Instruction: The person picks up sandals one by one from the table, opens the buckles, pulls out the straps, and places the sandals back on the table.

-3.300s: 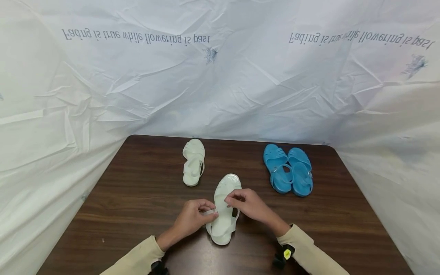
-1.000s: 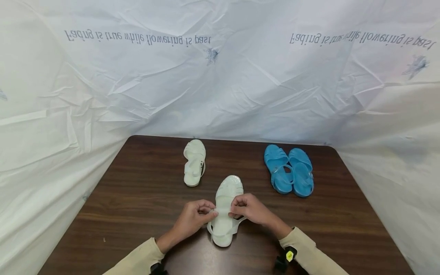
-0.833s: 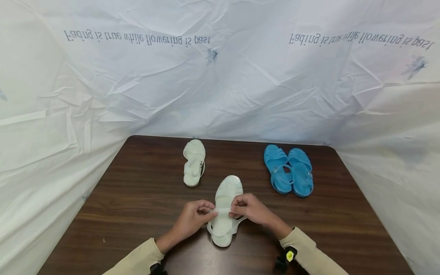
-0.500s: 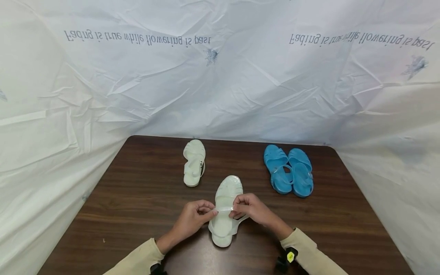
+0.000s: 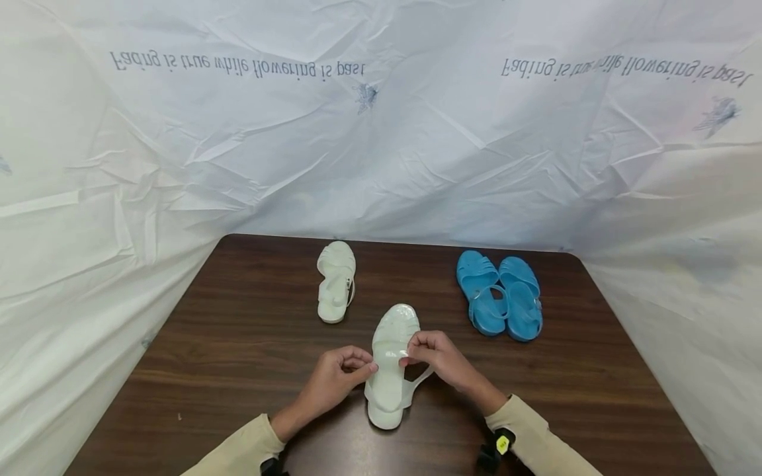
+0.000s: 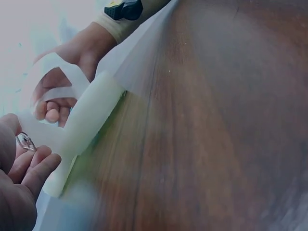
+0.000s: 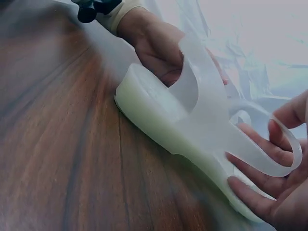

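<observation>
A white jelly sandal lies toe-away on the dark wooden table, between both hands. My left hand pinches the buckle end at the sandal's left side; the small buckle shows by its fingertips in the left wrist view. My right hand pinches the thin ankle strap over the sandal's right side, where the strap curves in a loop above the sole. The heel band sticks out to the right. The strap's tip is hidden under the fingers.
A second white sandal lies farther back on the left. A pair of blue sandals sits side by side at the back right. Crumpled white sheeting walls the table behind and on both sides.
My right hand has lifted slightly up and forward with the strap; the strap no longer spans flat across the sandal. The left hand has barely moved.
</observation>
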